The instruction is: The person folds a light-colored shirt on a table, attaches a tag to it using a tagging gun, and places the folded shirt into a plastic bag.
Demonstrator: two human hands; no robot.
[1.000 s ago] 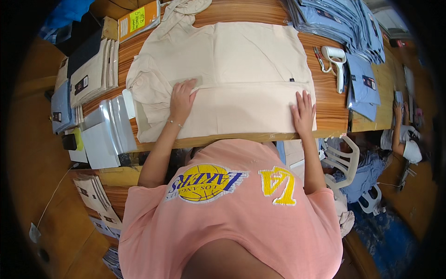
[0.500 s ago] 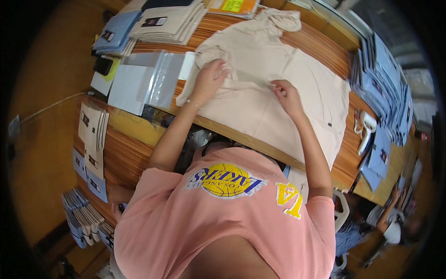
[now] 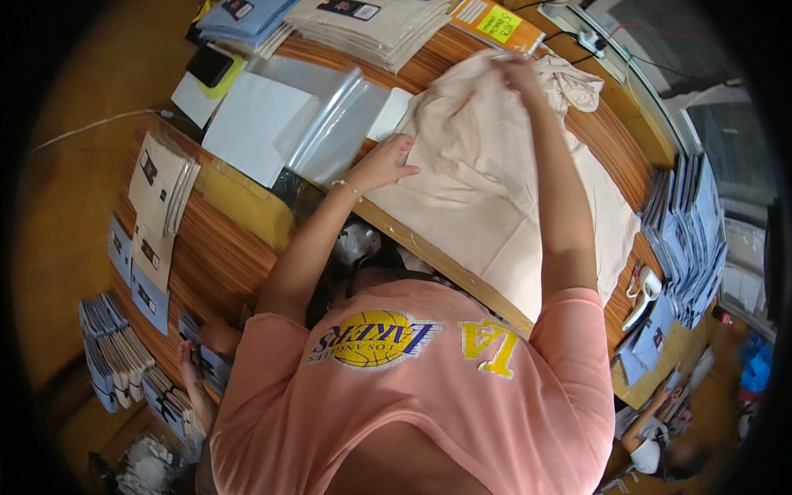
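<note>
A cream cloth garment (image 3: 495,190) lies spread and wrinkled over the wooden table in front of me, with a bunched part (image 3: 573,82) at its far right. My left hand (image 3: 384,165) is at the garment's left edge. Its fingers and thumb are apart, and nothing is held between them. Stretched out across the cloth, my right hand (image 3: 518,76) is at the garment's far edge. Motion smears its fingers, so whether they grip the cloth cannot be made out.
Clear plastic bags (image 3: 326,124) and white sheets (image 3: 256,124) lie at left. Folded cream garments (image 3: 371,29) are stacked at the back. Folded blue garments (image 3: 681,231) stand at right, near a white handheld device (image 3: 645,299). Another person's hand (image 3: 188,363) shows at lower left.
My right hand has moved from the garment's middle to its far edge. My left hand has come off the cloth's folds and opened at the left edge. The view has turned slightly.
</note>
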